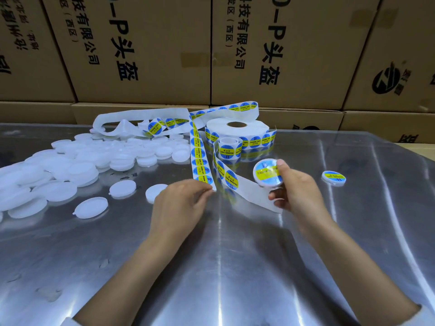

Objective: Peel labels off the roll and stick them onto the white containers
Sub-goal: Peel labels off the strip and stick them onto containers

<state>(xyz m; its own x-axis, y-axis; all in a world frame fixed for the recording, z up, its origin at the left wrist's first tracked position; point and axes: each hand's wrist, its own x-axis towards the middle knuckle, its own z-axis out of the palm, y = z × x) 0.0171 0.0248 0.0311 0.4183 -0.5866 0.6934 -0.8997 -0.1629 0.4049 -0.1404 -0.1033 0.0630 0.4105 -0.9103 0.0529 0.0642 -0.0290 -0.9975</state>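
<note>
A roll of blue-and-yellow round labels (237, 131) stands at the back of the shiny metal table (223, 267). Its strip (200, 158) loops forward to my left hand (181, 203), whose fingertips pinch the strip's near end. My right hand (296, 187) holds a white round container (267, 174) tilted up, with a label on its face and the thumb pressing its upper edge. A bare stretch of backing paper (254, 194) runs under that hand. One labelled container (333, 178) lies flat to the right. Many unlabelled white containers (77, 168) are heaped at the left.
Stacked cardboard boxes (146, 50) with black printing wall off the back of the table. Used white backing paper (141, 117) curls behind the heap. Loose white containers (122, 188) lie just left of my left hand.
</note>
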